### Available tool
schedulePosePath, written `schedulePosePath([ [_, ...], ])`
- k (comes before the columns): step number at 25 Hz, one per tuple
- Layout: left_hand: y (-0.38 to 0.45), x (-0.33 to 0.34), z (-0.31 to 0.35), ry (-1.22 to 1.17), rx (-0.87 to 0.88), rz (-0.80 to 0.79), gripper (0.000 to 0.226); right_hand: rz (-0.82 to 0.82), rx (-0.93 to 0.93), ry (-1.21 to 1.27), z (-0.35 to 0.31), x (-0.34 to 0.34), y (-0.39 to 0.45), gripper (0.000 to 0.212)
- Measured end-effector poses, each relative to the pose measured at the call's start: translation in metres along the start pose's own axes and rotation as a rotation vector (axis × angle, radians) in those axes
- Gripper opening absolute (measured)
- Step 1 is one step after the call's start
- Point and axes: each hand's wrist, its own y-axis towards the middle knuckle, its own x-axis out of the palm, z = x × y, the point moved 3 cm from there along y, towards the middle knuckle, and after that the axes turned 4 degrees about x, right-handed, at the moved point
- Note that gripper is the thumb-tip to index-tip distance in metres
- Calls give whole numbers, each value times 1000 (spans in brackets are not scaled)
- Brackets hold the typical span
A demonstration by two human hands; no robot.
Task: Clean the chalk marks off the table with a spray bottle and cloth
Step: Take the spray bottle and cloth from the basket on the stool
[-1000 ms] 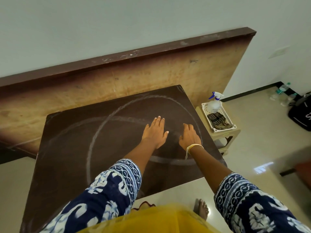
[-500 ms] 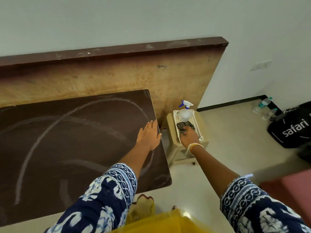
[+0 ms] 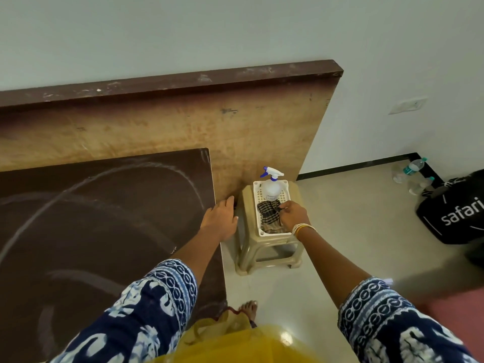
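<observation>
My right hand (image 3: 293, 216) is down in the white basket (image 3: 258, 205) on the beige stool (image 3: 267, 254), fingers curled and pinching the checked cloth (image 3: 268, 217), which lies crumpled in the near half of the basket. The spray bottle (image 3: 271, 186) stands upright in the far half, just behind the cloth, its blue-and-white nozzle pointing left. My left hand (image 3: 221, 218) rests flat with relaxed fingers on the right edge of the dark table (image 3: 78, 231), gripping nothing. White chalk marks (image 3: 52, 203) curve across the tabletop in wide arcs. A wooden board (image 3: 183, 127) leans on the wall behind the table. A black bag (image 3: 455, 213) sits on the floor to the right, with water bottles (image 3: 412, 170) near it.
</observation>
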Motion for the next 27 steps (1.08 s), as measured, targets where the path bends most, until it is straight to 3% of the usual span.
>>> schedulePosePath([
  [8,44,3,24,-86,-81,-20,62,-63,27,-23,12,-8,51,24],
  [16,70,19,44,-179,-271,6,60,-186,-38,-58,22,-26,102,24],
  [20,89,37,61,-277,-373,48,49,-232,-44,-49,31,-38,127,23],
  [27,140,87,87,-416,-422,-50,30,-272,56,93,38,-30,178,21],
])
